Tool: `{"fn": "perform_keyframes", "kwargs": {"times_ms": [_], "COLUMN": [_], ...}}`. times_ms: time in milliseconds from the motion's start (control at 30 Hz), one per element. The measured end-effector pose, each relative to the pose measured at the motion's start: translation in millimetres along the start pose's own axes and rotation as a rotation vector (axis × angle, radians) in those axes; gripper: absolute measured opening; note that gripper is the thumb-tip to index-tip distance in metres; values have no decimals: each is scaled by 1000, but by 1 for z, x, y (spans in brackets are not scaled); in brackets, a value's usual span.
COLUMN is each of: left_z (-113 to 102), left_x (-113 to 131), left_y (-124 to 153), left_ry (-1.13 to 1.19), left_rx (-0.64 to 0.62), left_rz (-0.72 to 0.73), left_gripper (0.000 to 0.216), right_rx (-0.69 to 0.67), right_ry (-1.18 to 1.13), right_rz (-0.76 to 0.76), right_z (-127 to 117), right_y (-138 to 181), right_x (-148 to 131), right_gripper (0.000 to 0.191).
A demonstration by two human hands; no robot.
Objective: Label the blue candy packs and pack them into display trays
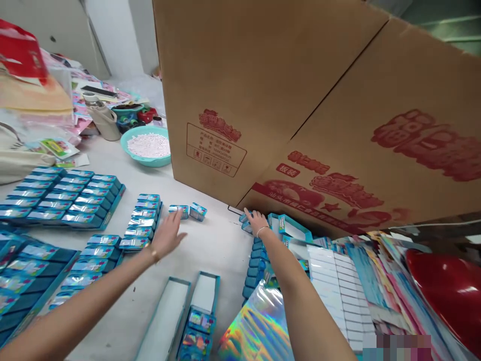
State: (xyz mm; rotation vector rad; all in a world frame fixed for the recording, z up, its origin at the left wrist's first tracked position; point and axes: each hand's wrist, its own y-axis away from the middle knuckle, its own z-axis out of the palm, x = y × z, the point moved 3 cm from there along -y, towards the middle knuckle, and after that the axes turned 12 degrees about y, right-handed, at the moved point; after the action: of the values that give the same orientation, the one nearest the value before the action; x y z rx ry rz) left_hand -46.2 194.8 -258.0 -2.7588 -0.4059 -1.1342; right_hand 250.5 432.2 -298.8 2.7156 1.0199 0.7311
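Note:
My left hand (169,234) reaches over the table, thumb apart from the stretched fingers. Its fingertips are at a small blue box (179,210); whether they touch it is unclear. Another small blue box (198,211) lies tilted just to the right. Farther right, my right hand (257,223) is spread over small blue boxes (245,222) against the big carton, with no firm grip visible. Below that hand runs a row of blue boxes (254,263). In front lie a long tray with a white bottom (165,313) and a partly filled tray (206,291).
A tall brown carton (233,75) walls off the back. Filled trays of blue boxes (62,198) cover the left side. A turquoise basin (146,158) holds white pellets. Shiny holographic sheets (259,326), label sheets (338,291) and a red glossy object (447,296) crowd the right.

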Motion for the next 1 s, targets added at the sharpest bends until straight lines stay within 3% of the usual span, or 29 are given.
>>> {"fn": "perform_keyframes", "kwargs": {"times_ms": [100,200,300,367,500,633,733,833,1000], "left_z": [-3,9,22,32,52,60,62,63,70], "left_x": [-16,-41,-59,-59,-36,-8,-2,-6,-5], "left_y": [-68,-90,-75,-57,-42,-67,-86,-86,-48], "left_ry": [-372,-453,-401,-363,-316,-354,-405,-407,-374], "left_rx": [10,-162,-239,-260,-296,-208,-259,-344,-332], "left_rz": [68,-2,-45,26,234,325,291,190,103], "left_gripper": [83,84,84,85,84,77,82,79,71], "right_rx": [-9,-29,-48,-56,-81,-66,67,201,106], "right_ry": [-30,-85,-141,-170,-230,-315,-529,-781,-1003], "right_rz": [4,-18,-57,-74,-74,-42,21,5,-109], "right_z": [8,7,1,-3,-14,-24,-29,-34,-37], "right_y": [-2,8,26,39,62,94,131,172,216], "right_x": [1,-10,-36,-56,-87,-99,-104,-117,-162], "right_gripper": [99,89,75,66,69,82,85,82,87]}}
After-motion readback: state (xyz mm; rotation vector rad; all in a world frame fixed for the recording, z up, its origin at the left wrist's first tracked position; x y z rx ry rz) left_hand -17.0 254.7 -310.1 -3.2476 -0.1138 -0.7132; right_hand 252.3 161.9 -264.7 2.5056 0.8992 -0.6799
